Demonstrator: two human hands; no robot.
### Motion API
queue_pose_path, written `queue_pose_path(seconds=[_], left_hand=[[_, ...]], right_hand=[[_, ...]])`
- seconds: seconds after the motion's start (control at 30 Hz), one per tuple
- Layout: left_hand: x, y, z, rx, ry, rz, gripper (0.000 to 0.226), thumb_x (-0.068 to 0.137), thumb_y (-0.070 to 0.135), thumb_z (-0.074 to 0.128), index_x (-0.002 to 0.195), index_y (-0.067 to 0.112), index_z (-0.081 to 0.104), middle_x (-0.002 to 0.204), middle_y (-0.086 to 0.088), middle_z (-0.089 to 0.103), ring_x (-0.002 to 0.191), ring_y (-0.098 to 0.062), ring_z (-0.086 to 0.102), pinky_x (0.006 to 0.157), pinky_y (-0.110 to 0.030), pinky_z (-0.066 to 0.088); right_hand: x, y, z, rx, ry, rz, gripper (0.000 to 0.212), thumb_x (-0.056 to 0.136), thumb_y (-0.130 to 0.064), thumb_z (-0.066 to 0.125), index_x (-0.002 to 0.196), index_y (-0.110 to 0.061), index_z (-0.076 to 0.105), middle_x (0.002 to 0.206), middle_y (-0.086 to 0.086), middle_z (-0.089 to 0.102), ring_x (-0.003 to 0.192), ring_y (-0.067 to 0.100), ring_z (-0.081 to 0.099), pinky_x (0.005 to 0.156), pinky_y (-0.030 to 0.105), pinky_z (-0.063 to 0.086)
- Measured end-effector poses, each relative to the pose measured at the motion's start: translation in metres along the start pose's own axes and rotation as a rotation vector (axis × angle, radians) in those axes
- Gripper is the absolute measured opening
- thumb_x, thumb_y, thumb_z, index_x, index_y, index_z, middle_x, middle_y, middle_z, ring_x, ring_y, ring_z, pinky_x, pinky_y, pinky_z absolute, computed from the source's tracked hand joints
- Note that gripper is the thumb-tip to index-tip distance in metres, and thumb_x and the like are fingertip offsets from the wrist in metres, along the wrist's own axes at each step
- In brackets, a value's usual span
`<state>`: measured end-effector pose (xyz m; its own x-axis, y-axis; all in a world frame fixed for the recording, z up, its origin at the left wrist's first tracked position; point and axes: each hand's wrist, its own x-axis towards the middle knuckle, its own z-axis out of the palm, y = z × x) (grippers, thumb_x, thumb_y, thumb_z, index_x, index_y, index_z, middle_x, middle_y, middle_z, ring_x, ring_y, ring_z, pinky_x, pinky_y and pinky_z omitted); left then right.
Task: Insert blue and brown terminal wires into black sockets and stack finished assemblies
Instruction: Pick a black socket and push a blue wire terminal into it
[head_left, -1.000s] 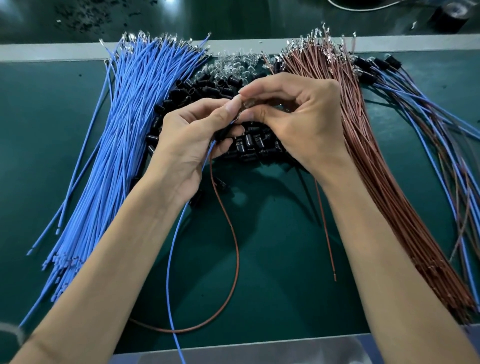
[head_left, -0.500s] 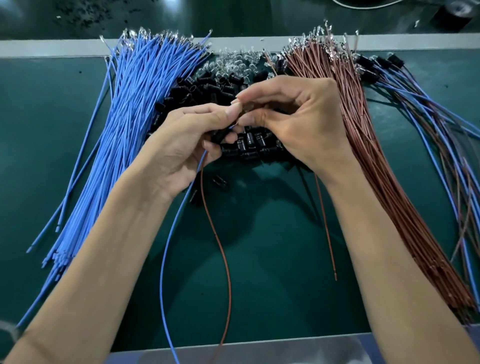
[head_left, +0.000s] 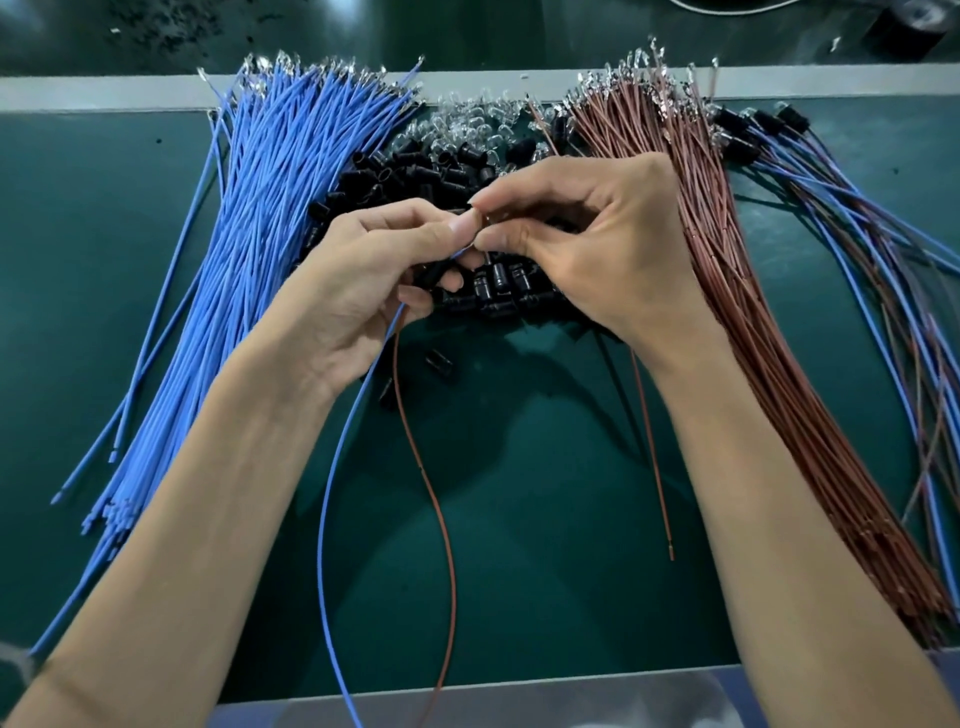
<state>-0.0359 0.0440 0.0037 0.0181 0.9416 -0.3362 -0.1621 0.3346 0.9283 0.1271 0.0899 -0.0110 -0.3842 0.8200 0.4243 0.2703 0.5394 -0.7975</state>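
Over a heap of black sockets (head_left: 498, 288), my left hand (head_left: 374, 270) grips a black socket (head_left: 434, 273) with a blue wire (head_left: 327, 493) and a brown wire (head_left: 436, 499) trailing down from it toward me. My right hand (head_left: 587, 244) pinches something small at the socket's top, fingertip to fingertip with the left thumb; what it pinches is hidden. A fan of loose blue wires (head_left: 249, 218) lies on the left. A bundle of brown wires (head_left: 769, 332) lies on the right. Finished assemblies (head_left: 852, 218) with black sockets and mixed wires are stacked at the far right.
Clear glass bulbs (head_left: 467, 122) lie behind the sockets. A single brown wire (head_left: 652, 452) lies under my right wrist. Two stray sockets (head_left: 439, 361) sit on the green mat (head_left: 545, 519). A grey rail (head_left: 104, 96) borders the far edge and a pale edge (head_left: 519, 696) the near one.
The hanging brown wire has swung from a wide loop to hang nearly straight toward the near edge, and the blue wire shifted with it. Both hands stay pinched together over the sockets.
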Motion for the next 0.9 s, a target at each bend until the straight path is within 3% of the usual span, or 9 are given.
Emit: queue_pose_path(seconds=[0.33, 0.53, 0.73, 0.9], left_hand=[[0.002, -0.004, 0.002, 0.045, 0.022, 0.059, 0.013, 0.069, 0.03, 0.069, 0.06, 0.02, 0.068, 0.063, 0.006, 0.064, 0.053, -0.003, 0.054, 0.041, -0.008, 0.03], [0.0, -0.007, 0.007, 0.043, 0.108, 0.204, 0.013, 0.069, 0.031, 0.072, 0.076, 0.021, 0.067, 0.068, 0.009, 0.068, 0.056, -0.003, 0.061, 0.047, -0.01, 0.038], [0.0, -0.008, 0.011, 0.067, 0.169, 0.232, 0.01, 0.09, 0.021, 0.064, 0.081, 0.021, 0.065, 0.068, 0.01, 0.067, 0.059, -0.004, 0.064, 0.055, -0.015, 0.048], [0.0, -0.008, 0.013, -0.003, 0.159, 0.166, 0.011, 0.091, 0.023, 0.062, 0.083, 0.019, 0.068, 0.069, 0.009, 0.068, 0.063, -0.004, 0.065, 0.059, -0.016, 0.05]], right_hand=[[0.001, 0.002, -0.002, -0.086, 0.012, -0.062, 0.019, 0.076, -0.009, 0.08, 0.094, -0.004, 0.075, 0.085, 0.002, 0.074, 0.077, 0.007, 0.07, 0.076, 0.02, 0.056], [0.001, 0.005, -0.002, -0.038, 0.065, -0.036, 0.019, 0.076, -0.005, 0.079, 0.095, -0.004, 0.074, 0.084, -0.006, 0.069, 0.075, -0.007, 0.065, 0.073, 0.01, 0.05], [0.001, 0.003, -0.001, -0.052, 0.084, -0.049, 0.02, 0.077, -0.012, 0.079, 0.095, -0.005, 0.074, 0.086, -0.002, 0.072, 0.078, 0.005, 0.069, 0.076, 0.016, 0.054], [0.0, 0.002, 0.004, -0.039, 0.109, -0.076, 0.022, 0.077, -0.008, 0.078, 0.098, -0.002, 0.073, 0.087, -0.002, 0.071, 0.081, 0.006, 0.07, 0.078, 0.018, 0.055]])
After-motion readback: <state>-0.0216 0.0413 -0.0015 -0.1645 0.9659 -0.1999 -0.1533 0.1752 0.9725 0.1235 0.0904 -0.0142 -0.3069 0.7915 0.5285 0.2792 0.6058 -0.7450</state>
